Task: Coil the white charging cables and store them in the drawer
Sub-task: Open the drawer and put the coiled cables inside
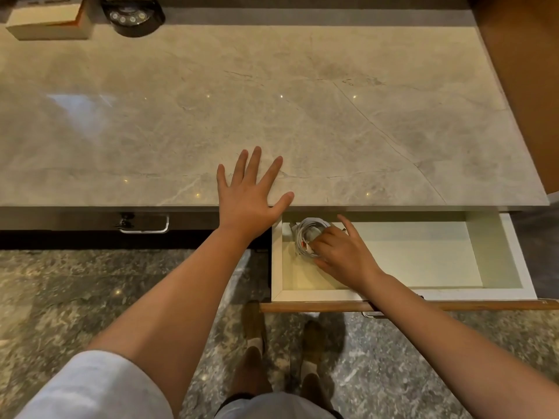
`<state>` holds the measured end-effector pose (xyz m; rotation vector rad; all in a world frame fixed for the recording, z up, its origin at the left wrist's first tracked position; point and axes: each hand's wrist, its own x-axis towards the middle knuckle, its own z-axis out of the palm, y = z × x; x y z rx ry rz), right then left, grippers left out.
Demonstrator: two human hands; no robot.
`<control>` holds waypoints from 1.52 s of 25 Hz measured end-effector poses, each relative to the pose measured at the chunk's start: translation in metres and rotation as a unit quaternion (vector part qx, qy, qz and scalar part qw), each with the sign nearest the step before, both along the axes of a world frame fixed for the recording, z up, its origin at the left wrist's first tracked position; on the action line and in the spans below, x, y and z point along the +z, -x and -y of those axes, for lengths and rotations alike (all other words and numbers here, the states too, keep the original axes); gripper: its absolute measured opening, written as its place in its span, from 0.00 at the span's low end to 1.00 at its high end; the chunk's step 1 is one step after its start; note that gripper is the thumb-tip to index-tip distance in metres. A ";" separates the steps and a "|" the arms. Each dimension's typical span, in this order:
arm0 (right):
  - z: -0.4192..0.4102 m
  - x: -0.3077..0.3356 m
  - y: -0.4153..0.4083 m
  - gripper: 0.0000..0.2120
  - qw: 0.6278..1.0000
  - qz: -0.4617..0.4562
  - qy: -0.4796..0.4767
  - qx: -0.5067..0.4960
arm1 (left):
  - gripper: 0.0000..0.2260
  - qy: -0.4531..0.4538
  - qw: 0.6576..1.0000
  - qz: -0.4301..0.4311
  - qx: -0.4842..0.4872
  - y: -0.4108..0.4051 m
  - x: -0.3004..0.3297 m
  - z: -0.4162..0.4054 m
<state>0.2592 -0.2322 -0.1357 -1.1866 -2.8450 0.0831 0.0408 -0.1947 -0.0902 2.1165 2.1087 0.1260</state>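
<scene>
Hands apart: the left hand [252,195] lies flat and spread on the table [332,110], empty; the right hand [341,252] pinches the coiled white cables [305,234], directly under its fingertips in the drawer [423,258]'s near-left corner.
</scene>
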 end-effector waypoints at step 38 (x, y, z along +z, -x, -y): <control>0.115 -0.010 0.006 0.43 0.910 0.012 0.041 -0.413 | 0.33 0.067 0.996 0.002 -0.054 0.009 0.015 -0.017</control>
